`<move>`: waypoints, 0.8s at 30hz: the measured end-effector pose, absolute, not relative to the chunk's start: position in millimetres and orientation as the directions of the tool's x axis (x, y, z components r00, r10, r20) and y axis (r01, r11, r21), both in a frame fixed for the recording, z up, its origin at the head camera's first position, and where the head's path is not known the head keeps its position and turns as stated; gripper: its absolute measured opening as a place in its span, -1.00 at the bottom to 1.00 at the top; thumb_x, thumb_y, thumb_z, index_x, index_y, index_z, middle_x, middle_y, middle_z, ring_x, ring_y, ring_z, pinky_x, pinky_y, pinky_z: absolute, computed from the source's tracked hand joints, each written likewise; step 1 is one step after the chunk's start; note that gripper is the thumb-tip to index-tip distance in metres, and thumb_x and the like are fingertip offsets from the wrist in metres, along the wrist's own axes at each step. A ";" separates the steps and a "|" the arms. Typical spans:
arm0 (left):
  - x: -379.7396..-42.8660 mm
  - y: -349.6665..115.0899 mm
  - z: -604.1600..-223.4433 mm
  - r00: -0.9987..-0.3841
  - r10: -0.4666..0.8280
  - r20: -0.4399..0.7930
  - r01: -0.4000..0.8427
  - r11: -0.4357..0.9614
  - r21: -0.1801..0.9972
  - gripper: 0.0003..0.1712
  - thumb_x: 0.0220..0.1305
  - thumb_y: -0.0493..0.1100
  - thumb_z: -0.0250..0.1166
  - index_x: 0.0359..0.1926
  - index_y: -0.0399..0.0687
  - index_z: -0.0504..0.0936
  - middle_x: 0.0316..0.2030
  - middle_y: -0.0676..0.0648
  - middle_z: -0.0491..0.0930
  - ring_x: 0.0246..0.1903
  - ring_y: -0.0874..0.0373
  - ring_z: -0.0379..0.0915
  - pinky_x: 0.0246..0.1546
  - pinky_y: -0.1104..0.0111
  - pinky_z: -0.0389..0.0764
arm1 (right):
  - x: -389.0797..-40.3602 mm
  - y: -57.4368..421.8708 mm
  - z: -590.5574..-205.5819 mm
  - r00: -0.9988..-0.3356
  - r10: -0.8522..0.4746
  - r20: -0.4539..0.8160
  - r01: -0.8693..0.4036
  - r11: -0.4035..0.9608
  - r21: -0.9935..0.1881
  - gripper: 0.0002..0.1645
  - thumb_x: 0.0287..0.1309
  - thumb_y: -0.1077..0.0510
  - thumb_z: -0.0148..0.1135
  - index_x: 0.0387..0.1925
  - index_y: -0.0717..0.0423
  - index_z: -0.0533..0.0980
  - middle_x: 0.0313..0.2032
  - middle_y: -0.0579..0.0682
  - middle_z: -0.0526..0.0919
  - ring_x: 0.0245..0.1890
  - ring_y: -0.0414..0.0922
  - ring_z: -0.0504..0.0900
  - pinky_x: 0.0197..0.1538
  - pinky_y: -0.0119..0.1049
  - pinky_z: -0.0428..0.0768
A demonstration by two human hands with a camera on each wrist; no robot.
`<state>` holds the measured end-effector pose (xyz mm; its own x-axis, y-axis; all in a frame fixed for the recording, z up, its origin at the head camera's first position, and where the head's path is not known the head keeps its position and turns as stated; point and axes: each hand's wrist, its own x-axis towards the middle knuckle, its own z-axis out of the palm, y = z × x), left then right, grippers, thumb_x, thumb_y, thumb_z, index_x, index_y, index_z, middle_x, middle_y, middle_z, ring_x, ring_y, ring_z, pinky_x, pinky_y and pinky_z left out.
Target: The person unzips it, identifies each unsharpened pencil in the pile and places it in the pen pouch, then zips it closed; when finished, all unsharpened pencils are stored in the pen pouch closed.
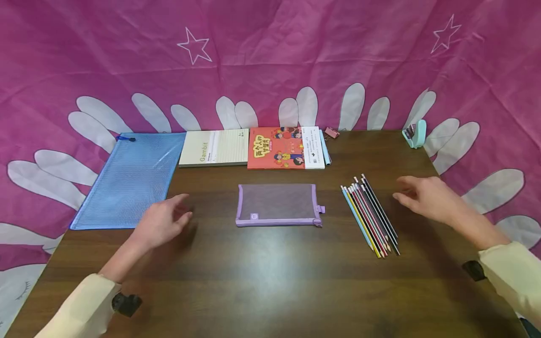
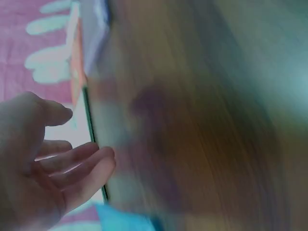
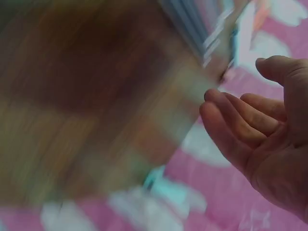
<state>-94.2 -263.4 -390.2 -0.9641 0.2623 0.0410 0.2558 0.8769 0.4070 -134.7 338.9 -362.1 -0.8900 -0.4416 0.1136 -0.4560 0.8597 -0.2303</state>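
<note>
My left hand hovers over the table at the right edge of a blue mesh zip folder, fingers loosely bent and nothing in them. On the other side, my right hand hangs to the right of a bundle of pencils, thumb and fingers apart and holding nothing. Between the hands lies a flat purple mesh pencil case, its zipper edge toward me. The left wrist view shows the left palm with its fingers relaxed; the right wrist view shows the right palm likewise.
Along the back of the brown table lie a Gambit notebook, a red-and-white book partly over a light blue item, and a pink binder clip. A mint stapler stands at the back right corner. Pink cloth hangs behind.
</note>
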 end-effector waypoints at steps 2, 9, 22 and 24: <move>-100.0 -246.4 -393.5 -0.962 0.269 0.043 0.255 0.836 0.486 -0.45 0.22 -0.26 0.34 0.19 -0.45 0.48 -0.18 -0.27 0.70 -0.21 -0.12 0.67 -0.19 -0.02 0.61 | -136.8 316.9 -364.5 -0.882 -0.457 0.111 -0.467 0.825 -0.317 -0.57 0.07 0.21 0.44 -0.07 0.42 0.57 -0.34 0.18 0.73 -0.37 0.08 0.72 -0.32 0.05 0.64; -118.4 -193.8 -407.2 -0.960 0.269 -0.076 0.164 0.761 0.628 -0.34 0.21 -0.29 0.37 0.28 -0.45 0.38 -0.03 -0.34 0.54 -0.15 -0.10 0.56 -0.13 0.08 0.62 | -145.3 237.7 -385.6 -0.881 -0.464 -0.093 -0.326 0.738 -0.591 -0.46 0.19 0.21 0.36 0.15 0.40 0.47 -0.14 0.26 0.67 -0.50 -0.09 0.66 -0.41 -0.21 0.63; -127.0 -155.4 -420.1 -0.965 0.232 -0.120 0.103 0.760 0.642 -0.23 0.10 -0.20 0.45 0.29 -0.42 0.37 0.01 -0.30 0.42 -0.09 -0.11 0.43 -0.03 0.09 0.54 | -160.1 187.1 -410.6 -0.860 -0.493 -0.134 -0.294 0.692 -0.659 -0.21 0.04 0.20 0.48 0.25 0.43 0.36 -0.05 0.32 0.51 -0.20 0.05 0.64 -0.13 -0.11 0.64; -127.3 -153.4 -420.0 -0.966 0.221 -0.136 0.085 0.765 0.638 -0.21 0.10 -0.18 0.45 0.30 -0.42 0.37 0.01 -0.29 0.41 -0.08 -0.11 0.41 -0.02 0.09 0.53 | -160.7 182.6 -410.2 -0.855 -0.495 -0.156 -0.284 0.698 -0.657 -0.18 0.03 0.17 0.48 0.25 0.43 0.35 -0.06 0.29 0.49 -0.19 0.06 0.61 -0.11 -0.09 0.63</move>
